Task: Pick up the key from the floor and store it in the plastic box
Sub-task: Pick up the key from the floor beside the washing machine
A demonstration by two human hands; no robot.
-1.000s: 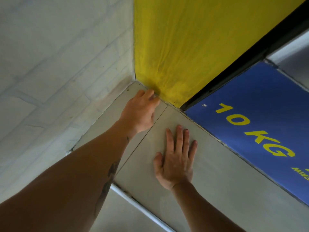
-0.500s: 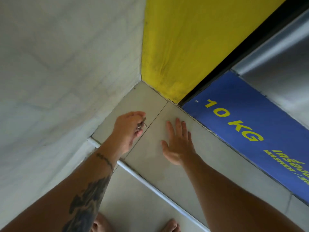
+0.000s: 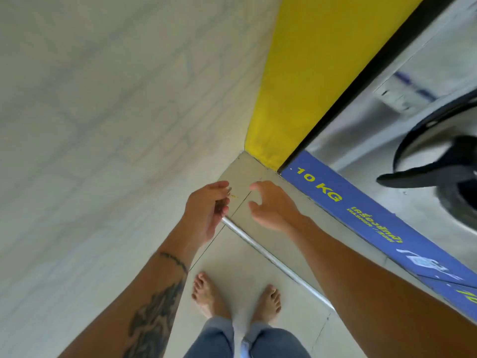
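A long blue panel [image 3: 382,226] along the foot of a steel washing machine [image 3: 374,130] bears yellow print. "10 KG" stands at the panel's end nearest the yellow wall strip [image 3: 309,73]. Just beyond it along the panel, smaller yellow lines begin with "WASHER"; the rest is too blurred to read.

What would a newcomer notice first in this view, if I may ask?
Probably the bright yellow panel at top centre, meeting the blue "10 KG" strip that runs down the right. Below the corner, the left hand pinches a small key, and the right hand hangs open beside it.
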